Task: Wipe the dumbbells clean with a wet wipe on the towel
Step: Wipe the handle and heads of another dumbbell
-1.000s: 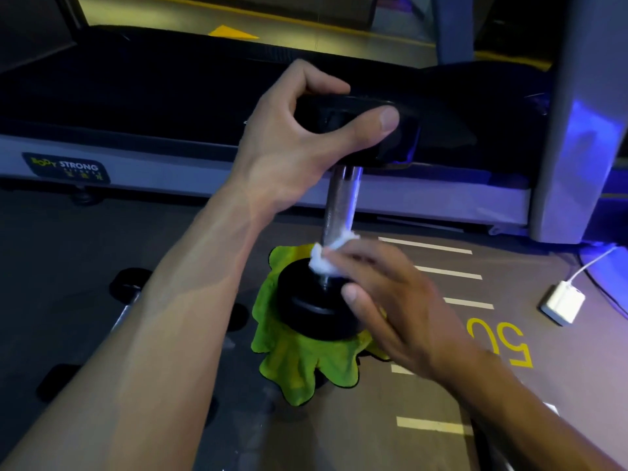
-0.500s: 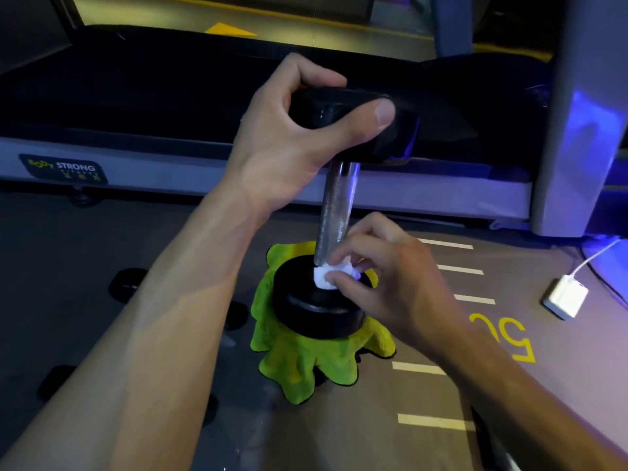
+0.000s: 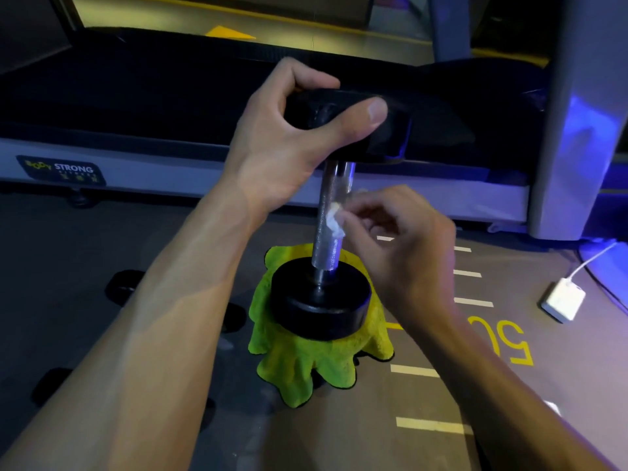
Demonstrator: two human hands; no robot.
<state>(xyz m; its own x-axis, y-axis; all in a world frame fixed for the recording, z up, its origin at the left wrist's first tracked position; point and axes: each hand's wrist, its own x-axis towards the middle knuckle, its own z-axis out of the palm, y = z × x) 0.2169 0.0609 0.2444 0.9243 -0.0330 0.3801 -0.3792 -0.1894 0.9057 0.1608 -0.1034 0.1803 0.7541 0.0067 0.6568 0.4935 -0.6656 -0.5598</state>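
Note:
A black dumbbell (image 3: 319,300) stands upright on a crumpled yellow-green towel (image 3: 306,362) on the floor. My left hand (image 3: 292,137) grips its top weight, thumb across the near side and fingers curled over the far edge. My right hand (image 3: 401,246) pinches a small white wet wipe (image 3: 334,220) against the middle of the silver knurled handle (image 3: 331,229). The lower weight rests on the towel.
A treadmill (image 3: 238,96) runs across the back, with its grey upright (image 3: 584,113) at the right. A white charger (image 3: 564,300) with a cable lies on the floor at the right. Other dark dumbbells (image 3: 122,287) lie at the left, partly behind my left arm.
My right hand has carried the wipe up from the base of the handle at the lower weight to the handle's middle. My left hand has kept its grip on the top weight.

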